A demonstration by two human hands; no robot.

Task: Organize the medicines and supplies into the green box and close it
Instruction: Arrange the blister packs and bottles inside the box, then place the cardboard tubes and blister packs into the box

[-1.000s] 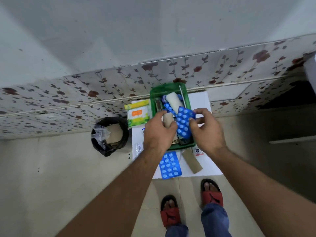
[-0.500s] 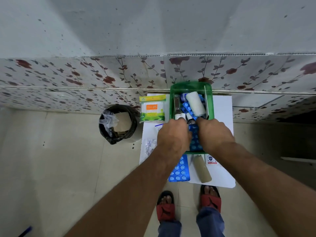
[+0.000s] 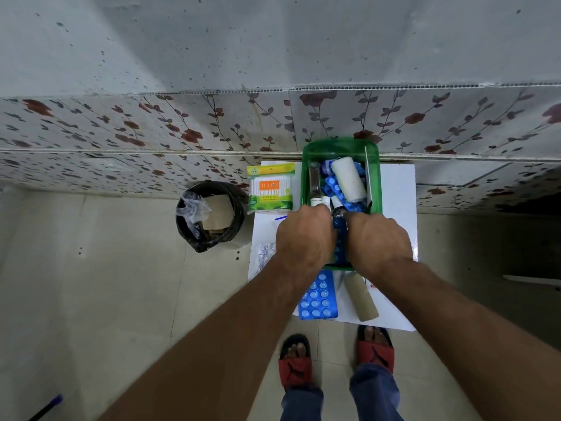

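The open green box [image 3: 375,165] stands on a white sheet [image 3: 397,189] against the wall. Inside it lie a white bandage roll [image 3: 348,179], blue blister packs [image 3: 331,185] and small bottles [image 3: 316,202]. My left hand [image 3: 305,237] and my right hand [image 3: 378,240] reach into the near half of the box, both pressing a blue blister strip [image 3: 339,238] between them. Their fingers are hidden inside the box. Outside, near the box's front edge, lie another blue blister pack [image 3: 318,297] and a brown roll [image 3: 361,297]. A cotton swab packet [image 3: 270,187] lies left of the box.
A black bin [image 3: 212,217] lined with a bag stands on the floor to the left. A small clear packet [image 3: 263,255] lies at the sheet's left edge. My feet in red sandals [image 3: 296,361] stand just before the sheet. A blue pen [image 3: 45,407] lies at bottom left.
The blue blister strip held above the box a second ago has gone down into it. Both hands have sunk in and closed together over it.
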